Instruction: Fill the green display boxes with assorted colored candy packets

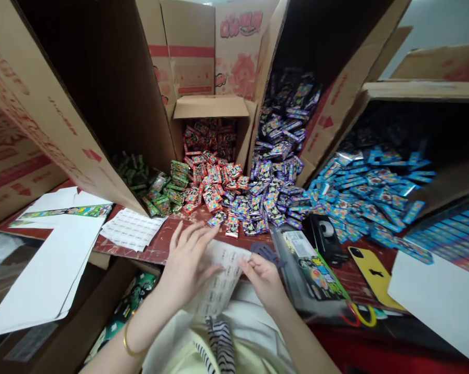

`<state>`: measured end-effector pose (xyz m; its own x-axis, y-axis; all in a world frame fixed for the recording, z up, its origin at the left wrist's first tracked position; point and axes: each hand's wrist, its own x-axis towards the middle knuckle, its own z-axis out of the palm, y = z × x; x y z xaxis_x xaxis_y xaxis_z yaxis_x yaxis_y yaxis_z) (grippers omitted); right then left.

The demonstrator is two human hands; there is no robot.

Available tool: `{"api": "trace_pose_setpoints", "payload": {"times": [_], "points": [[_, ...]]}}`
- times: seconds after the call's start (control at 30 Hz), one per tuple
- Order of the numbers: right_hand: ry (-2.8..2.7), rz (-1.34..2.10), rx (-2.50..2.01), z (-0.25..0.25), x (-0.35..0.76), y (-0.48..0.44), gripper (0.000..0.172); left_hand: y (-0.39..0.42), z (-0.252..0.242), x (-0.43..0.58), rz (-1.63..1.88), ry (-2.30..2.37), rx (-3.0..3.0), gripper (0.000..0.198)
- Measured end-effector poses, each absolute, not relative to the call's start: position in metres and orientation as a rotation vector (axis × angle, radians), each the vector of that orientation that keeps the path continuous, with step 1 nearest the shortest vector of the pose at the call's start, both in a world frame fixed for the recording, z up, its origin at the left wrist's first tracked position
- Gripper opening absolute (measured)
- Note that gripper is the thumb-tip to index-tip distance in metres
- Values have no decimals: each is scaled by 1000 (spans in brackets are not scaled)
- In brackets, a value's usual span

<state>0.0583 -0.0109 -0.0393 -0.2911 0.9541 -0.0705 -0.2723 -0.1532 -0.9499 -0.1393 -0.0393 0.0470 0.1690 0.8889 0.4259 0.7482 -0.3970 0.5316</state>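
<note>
A whitish printed sheet or bag (pixel 222 280) with rows of small dark marks is between my hands, above my lap. My right hand (pixel 263 278) pinches its upper right corner between thumb and fingers. At its left side is my left hand (pixel 189 257), fingers spread and slightly blurred, the thumb lying over the sheet. Just beyond my hands, small candy packets lie in heaps: green (pixel 164 195), red (pixel 214 182), purple (pixel 269 192) and blue (pixel 366 192).
Open cardboard boxes (pixel 211 107) stand behind the heaps. White sheets (pixel 58 265) and printed label sheets (pixel 133 228) lie left. Rightward are a clear plastic pouch (pixel 296 280), a black device (pixel 323 239), a yellow phone (pixel 374 275) and white paper (pixel 437 306).
</note>
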Motion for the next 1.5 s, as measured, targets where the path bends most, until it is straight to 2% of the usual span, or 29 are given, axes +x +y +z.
{"api": "trace_pose_setpoints", "payload": {"times": [0.13, 0.27, 0.37, 0.43, 0.5, 0.6, 0.63, 0.83, 0.93, 1.03, 1.13, 1.37, 1.5], "points": [[-1098, 1598, -1034, -26, 64, -20, 34, -29, 36, -154, 981, 1376, 1848, 27], [-1052, 1547, -1052, -24, 63, -20, 38, -23, 14, -151, 1106, 1393, 1571, 34], [-1167, 1249, -1121, -23, 66, -12, 31, -19, 6, -147, 1073, 1405, 1451, 25], [-1306, 1005, -1129, -18, 71, -6, 37, -17, 5, -145, 1003, 1385, 1458, 20], [-1491, 951, -1096, -9, 76, 0, 40, -16, 8, -144, 957, 1372, 1525, 18], [-1650, 1126, -1122, 4, 79, 8, 11, -16, 12, -144, 923, 1376, 1656, 19], [-1645, 1163, -1153, 6, 79, 10, 9, -16, 13, -145, 921, 1387, 1700, 20], [-1560, 1054, -1206, -2, 71, 12, 19, -18, 11, -141, 997, 1537, 1942, 33], [-1478, 1116, -1201, -11, 70, 11, 24, -18, 11, -137, 1026, 1609, 1988, 38], [-1420, 1238, -1152, -14, 74, 10, 22, -18, 14, -136, 1043, 1601, 1961, 36], [-1422, 1184, -1152, -10, 77, 9, 20, -17, 17, -138, 1048, 1558, 1950, 34], [-1486, 1009, -1167, -5, 76, 7, 32, -16, 18, -142, 1052, 1513, 1955, 32], [-1539, 998, -1195, -15, 79, 7, 38, -14, 6, -147, 952, 1528, 1769, 36]]}}
